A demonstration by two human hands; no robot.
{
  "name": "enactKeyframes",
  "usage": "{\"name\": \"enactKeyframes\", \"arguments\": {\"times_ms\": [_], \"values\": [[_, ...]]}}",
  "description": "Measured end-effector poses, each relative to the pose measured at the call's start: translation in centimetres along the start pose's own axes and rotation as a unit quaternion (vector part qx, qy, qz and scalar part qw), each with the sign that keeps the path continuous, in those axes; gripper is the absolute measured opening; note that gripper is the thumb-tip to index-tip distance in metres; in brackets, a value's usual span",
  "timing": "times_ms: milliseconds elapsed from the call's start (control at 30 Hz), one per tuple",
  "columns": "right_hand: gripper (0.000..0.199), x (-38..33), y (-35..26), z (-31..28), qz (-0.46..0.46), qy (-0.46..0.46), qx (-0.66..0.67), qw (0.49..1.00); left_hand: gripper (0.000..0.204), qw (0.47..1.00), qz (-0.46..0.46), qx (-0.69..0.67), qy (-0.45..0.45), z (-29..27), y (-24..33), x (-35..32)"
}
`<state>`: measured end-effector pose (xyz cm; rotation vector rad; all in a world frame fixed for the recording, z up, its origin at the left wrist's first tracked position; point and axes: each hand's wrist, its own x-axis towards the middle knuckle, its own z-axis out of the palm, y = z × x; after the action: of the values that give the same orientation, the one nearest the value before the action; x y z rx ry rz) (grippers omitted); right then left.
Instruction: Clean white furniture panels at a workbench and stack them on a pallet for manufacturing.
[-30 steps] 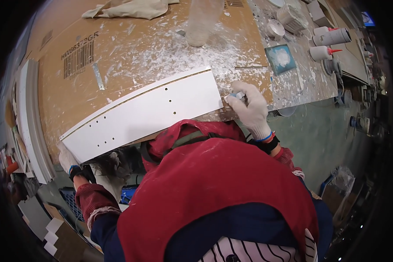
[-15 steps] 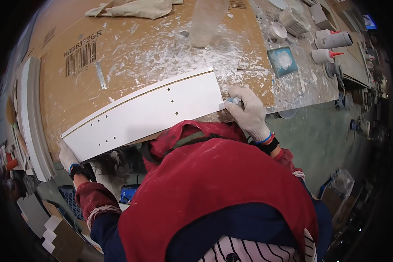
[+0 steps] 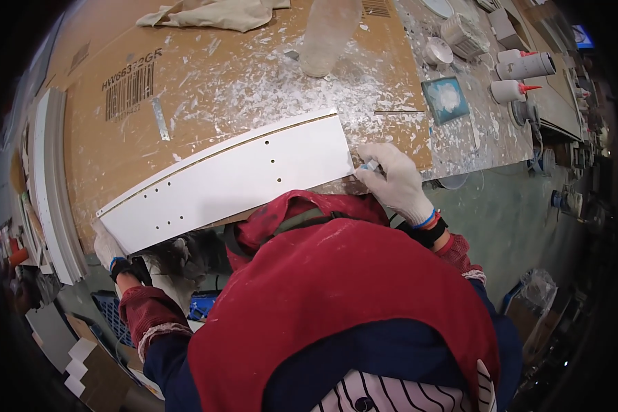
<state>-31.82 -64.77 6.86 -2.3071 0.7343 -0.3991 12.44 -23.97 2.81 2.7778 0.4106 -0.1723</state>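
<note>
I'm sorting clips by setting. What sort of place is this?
Probably a workshop: a cardboard-covered bench strewn with white shavings, a drilled white panel steadied by gloved hands, and glue bottles by the edge.

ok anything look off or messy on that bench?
White flakes and dust are scattered over the cardboard sheet behind the white panel, thickest near the upright bottle. A crumpled cloth lies at the far edge. The panel itself shows no damage; left hand and right hand grip its ends.
</note>
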Motion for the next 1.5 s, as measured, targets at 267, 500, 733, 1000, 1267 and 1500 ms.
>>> {"name": "enactKeyframes", "arguments": {"times_ms": [267,500,733,1000,1267,1500], "values": [[0.030,0.1,-0.3,0.5,0.089,0.044,0.055,0.994,0.096,1.000,0.013,-0.018,-0.011,-0.1,0.0,-0.1],[0.032,-0.6,-0.1,-1.0,0.093,-0.072,0.003,0.993,0.092,0.999,0.013,-0.043,-0.025,0.0,-0.5,0.2],[0.032,0.1,-0.5,-0.6,0.176,0.014,0.056,0.983,0.088,0.999,-0.008,-0.039,-0.008,-0.4,0.3,-0.4],[0.027,0.0,1.1,0.1,0.034,0.025,-0.061,0.997,0.063,0.978,0.102,0.177,0.049,1.7,-2.8,2.2],[0.025,-0.3,1.5,1.1,0.044,0.053,0.014,0.998,0.079,0.999,-0.017,0.001,0.045,0.0,0.4,-0.9],[0.021,0.0,2.8,-1.0,0.109,0.161,0.212,0.958,0.077,0.999,-0.036,-0.003,0.032,-0.6,0.1,-1.2]]}}
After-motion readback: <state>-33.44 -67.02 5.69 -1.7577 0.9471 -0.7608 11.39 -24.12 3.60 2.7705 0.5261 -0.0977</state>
